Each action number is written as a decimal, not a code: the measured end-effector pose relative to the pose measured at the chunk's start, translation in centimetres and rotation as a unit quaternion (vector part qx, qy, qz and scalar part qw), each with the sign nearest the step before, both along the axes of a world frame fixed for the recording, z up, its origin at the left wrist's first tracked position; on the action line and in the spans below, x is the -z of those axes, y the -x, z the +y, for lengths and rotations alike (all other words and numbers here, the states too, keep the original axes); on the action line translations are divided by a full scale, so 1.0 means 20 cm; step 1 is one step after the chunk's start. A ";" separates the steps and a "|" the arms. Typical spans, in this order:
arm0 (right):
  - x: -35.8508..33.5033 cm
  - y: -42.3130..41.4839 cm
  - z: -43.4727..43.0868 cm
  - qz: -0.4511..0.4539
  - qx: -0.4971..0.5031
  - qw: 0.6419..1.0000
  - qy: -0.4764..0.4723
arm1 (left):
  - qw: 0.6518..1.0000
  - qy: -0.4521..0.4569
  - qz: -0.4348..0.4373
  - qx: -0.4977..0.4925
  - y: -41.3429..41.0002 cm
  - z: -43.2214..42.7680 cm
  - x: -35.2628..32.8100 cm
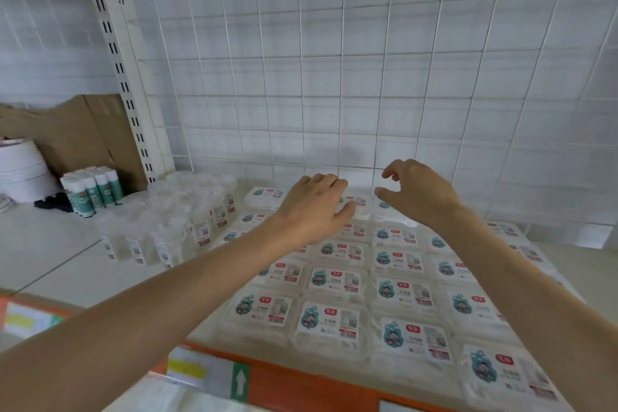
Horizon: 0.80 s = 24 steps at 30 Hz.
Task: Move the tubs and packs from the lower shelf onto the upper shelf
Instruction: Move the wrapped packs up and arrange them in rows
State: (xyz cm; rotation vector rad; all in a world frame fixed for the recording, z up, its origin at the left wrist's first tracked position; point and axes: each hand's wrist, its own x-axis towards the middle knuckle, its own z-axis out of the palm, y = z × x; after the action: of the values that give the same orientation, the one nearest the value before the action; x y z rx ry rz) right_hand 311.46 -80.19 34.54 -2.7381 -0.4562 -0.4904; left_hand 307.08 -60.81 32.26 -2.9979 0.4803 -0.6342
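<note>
Left hand point(314, 207) at a back-row pack point(359, 202), right hand point(418, 194) just above, tubs point(174, 211) leftward.

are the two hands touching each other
Apart. The head view shows a clear gap between the left hand and the right hand, with white wall tile and a white flat pack with a teal-and-red label visible through it.
</note>
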 end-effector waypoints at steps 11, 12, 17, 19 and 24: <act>0.03 0.61 0.00 0.017 0.043 0.997 0.054 | 1.000 -0.005 -0.018 0.014 0.47 0.12 -0.02; 0.04 0.68 0.01 0.017 0.049 0.997 0.051 | 1.000 -0.008 -0.017 0.018 0.53 0.14 -0.01; 0.15 1.03 0.09 0.025 0.066 0.997 0.017 | 0.999 -0.008 -0.009 0.034 0.80 0.25 0.04; 0.20 1.16 0.12 0.025 0.063 0.998 0.000 | 0.999 0.004 0.002 0.035 0.92 0.29 0.09; 0.32 1.44 0.16 0.004 0.053 0.998 -0.017 | 0.999 0.031 0.023 0.037 1.15 0.36 0.21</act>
State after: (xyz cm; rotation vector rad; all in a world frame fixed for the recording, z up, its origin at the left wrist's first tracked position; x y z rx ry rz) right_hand 282.70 -76.89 28.08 -2.7402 -0.2981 -0.5083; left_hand 284.07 -53.61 28.02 -3.0715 0.5867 -0.5963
